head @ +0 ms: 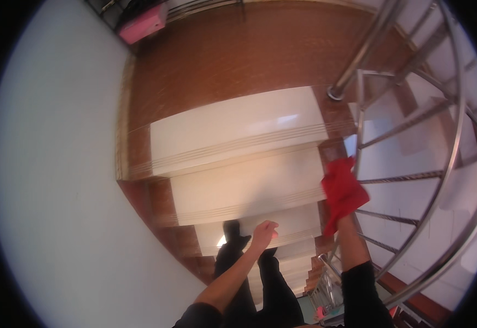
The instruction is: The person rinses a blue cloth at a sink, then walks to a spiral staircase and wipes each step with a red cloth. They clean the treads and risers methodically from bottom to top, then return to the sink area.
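Note:
A red cloth (345, 190) covers most of my right hand (344, 224), which grips it beside the lower part of the metal stair railing (360, 119). The cloth hangs over the brown edging at the right end of the steps; its contact with the railing cannot be told. My fingers under it are hidden. My left hand (264, 234) hovers over the pale stair treads (242, 180), in front of my legs. Its fingers are curled in, and nothing shows in them.
A plain wall (66, 172) bounds the stairs on the left. Above the top step lies a brown landing floor (238, 53), with a pink box (144, 24) at its far left. A thick steel post (359, 57) rises at the right. Behind me the flight drops steeply.

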Motion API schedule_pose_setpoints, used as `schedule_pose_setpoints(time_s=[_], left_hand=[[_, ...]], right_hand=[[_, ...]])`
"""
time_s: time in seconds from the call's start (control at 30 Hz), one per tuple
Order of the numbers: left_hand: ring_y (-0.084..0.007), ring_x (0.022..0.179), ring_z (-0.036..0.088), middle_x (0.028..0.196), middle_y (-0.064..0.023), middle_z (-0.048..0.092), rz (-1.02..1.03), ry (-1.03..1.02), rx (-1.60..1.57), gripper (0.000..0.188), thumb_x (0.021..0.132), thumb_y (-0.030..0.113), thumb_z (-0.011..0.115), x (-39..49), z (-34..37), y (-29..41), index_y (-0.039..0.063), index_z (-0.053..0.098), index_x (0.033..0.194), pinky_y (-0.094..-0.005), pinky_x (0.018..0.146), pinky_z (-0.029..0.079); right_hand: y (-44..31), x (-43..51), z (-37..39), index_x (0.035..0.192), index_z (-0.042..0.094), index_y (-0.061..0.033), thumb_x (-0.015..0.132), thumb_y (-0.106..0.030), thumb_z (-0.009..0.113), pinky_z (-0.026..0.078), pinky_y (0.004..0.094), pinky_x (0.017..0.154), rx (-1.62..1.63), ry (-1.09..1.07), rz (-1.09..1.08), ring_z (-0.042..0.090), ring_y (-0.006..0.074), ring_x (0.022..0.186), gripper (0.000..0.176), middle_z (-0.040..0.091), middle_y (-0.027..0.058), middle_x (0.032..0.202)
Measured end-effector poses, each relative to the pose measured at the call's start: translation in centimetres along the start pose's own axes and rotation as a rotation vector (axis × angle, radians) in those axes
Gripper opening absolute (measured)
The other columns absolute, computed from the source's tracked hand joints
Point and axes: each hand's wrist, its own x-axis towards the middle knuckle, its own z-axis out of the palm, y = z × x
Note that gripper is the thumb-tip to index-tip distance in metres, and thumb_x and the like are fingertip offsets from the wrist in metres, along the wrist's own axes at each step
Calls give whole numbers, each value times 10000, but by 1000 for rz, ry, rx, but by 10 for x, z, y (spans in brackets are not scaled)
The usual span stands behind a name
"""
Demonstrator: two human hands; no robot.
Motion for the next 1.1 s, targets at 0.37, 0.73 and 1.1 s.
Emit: schedule_pose_setpoints(time_s=[0.37,0.73,1.1], left_hand=[[-164,670,652,711,-86,678,25,85,-25,285,966,243,515,17,-77,-47,32,698,1023,-299,682,510],[-382,1358,420,1447,-210,463,698,574,487,420,965,160,570,168,-129,112,33,515,1362,-445,1105,361],[-494,1457,175,1578,-142,320,885,242,1055,713,846,531,623,284,-71,133,241,455,1475,-695,1145,89]], right_hand=[[4,199,189,1492,369,-155,981,-343,505,338,565,1084,-1044,329,-422,314,424,1410,561,304,245,1537],[-68,102,293,1273,573,-78,904,-125,595,379,445,1098,-154,-393,-726,456,370,1326,372,514,195,1382],[-7,208,205,1340,511,-31,1009,-356,425,346,475,1061,-738,403,-683,498,362,1250,472,557,160,1342]])
